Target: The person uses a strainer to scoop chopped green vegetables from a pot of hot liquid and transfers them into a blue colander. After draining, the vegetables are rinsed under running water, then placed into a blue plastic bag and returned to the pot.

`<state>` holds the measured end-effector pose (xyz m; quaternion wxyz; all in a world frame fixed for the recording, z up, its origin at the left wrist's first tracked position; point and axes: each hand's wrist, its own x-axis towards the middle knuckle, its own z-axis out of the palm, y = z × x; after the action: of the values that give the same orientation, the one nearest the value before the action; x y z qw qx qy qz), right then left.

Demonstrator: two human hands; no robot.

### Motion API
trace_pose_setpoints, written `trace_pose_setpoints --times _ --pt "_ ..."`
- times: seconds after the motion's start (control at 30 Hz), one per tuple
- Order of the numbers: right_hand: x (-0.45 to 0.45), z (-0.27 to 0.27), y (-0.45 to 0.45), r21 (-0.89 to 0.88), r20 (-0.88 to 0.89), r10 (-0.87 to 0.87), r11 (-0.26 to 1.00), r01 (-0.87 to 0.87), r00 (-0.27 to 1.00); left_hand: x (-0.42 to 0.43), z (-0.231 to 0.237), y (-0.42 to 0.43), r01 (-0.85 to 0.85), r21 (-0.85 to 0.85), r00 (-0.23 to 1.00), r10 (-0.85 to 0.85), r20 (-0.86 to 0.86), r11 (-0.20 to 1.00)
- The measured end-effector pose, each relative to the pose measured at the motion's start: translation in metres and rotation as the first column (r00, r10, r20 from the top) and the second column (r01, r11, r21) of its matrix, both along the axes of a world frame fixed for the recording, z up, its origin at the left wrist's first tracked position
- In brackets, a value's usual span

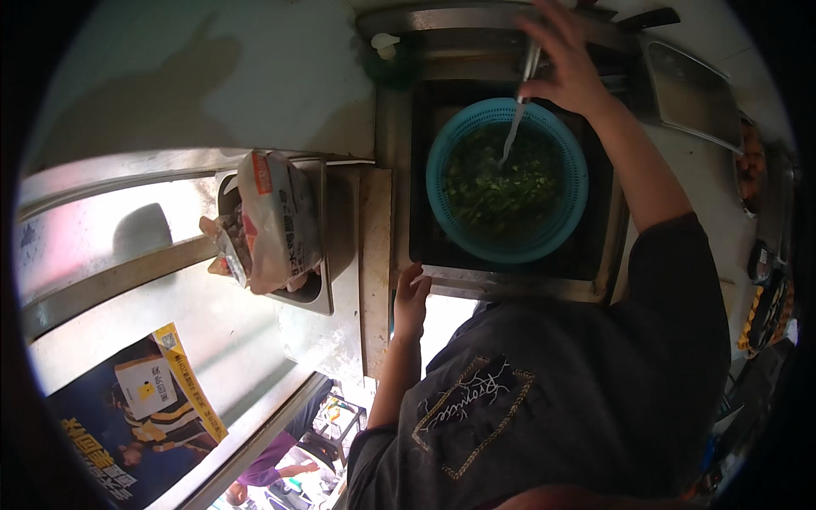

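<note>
A blue plastic colander sits in the dark sink, holding chopped green leaves in water. A thin stream of water falls onto them from the metal faucet. My right hand is beside the faucet, blurred, with its fingers spread. Its thumb overlaps the spout's lower end; whether it touches cannot be seen. My left hand is at the sink's near left corner, fingers loosely bent and apart, nothing in it.
Left of the sink, a printed plastic bag of food rests in a steel pan. A poster lies lower left. Beyond the counter edge is another person's purple sleeve. A steel tray and a pump bottle flank the faucet.
</note>
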<state>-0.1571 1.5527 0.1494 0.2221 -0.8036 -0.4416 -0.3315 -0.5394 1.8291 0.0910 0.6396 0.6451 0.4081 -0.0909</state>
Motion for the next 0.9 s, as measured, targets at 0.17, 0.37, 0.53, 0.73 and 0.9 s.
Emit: trace_pose_setpoints --times 0.17,0.37,0.53,0.73,0.9 --pt "-0.022 0.009 0.075 0.218 -0.248 -0.097 0.964 0.154 0.964 -0.029 0.017 -0.004 -0.088 -0.031 0.992 0.090 0.087 0.996" --pt "-0.035 0.013 0.094 0.284 -0.124 -0.348 0.885 0.369 0.929 -0.064 0.024 -0.009 -0.097 -0.024 0.982 0.100 0.159 0.995" --pt "-0.107 0.013 0.063 0.353 -0.370 -0.202 0.872 0.338 0.907 -0.097 0.021 -0.004 -0.018 0.116 0.995 0.007 0.097 0.993" --pt "-0.383 -0.060 0.018 0.478 -0.854 0.400 0.856 0.198 0.333 -0.158 -0.022 -0.002 0.260 -0.037 0.949 -0.248 0.197 0.965" --pt "-0.553 -0.084 -0.030 0.089 -0.993 0.093 0.995 0.049 -0.079 -0.216 -0.095 -0.003 0.708 -0.029 0.698 -0.705 -0.122 0.706"
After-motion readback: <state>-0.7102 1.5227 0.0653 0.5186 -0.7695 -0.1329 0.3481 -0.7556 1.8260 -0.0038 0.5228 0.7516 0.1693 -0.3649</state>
